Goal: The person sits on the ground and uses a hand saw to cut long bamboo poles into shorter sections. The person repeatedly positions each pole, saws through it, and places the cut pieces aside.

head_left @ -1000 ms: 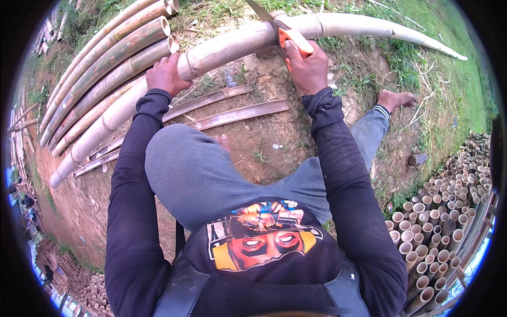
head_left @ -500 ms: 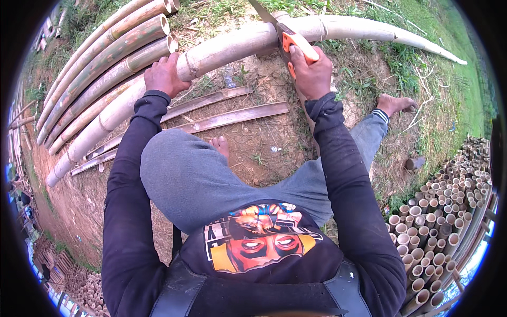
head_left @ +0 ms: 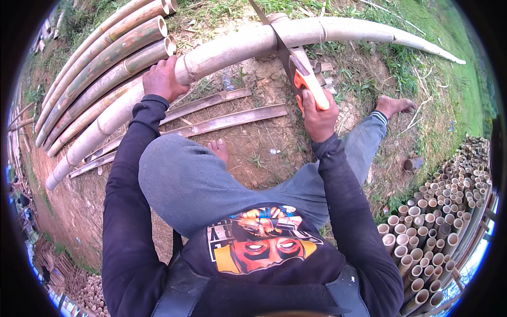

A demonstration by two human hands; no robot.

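A long pale bamboo pole (head_left: 227, 50) stretches across in front of me, from the lower left to the far right. My left hand (head_left: 162, 80) is wrapped over it from above, left of the middle. In my right hand (head_left: 321, 116) is the orange handle of a hand saw (head_left: 288, 61). The saw's blade lies across the pole, its tip pointing up and away past the far side. Beneath the pole, near the blade, a light-coloured support piece (head_left: 302, 55) shows in part; the rest of it is hidden by the saw and my hand.
Several thick bamboo poles (head_left: 121, 50) lie side by side at the far left. Two split bamboo strips (head_left: 237, 117) rest on the dirt before my knee. A big stack of cut bamboo tubes (head_left: 433, 222) stands at the right. My bare foot (head_left: 393, 104) is on the ground at right.
My right hand has drawn the saw back toward me and slightly right, so more blade shows on the near side of the pole. The left hand stays on the pole.
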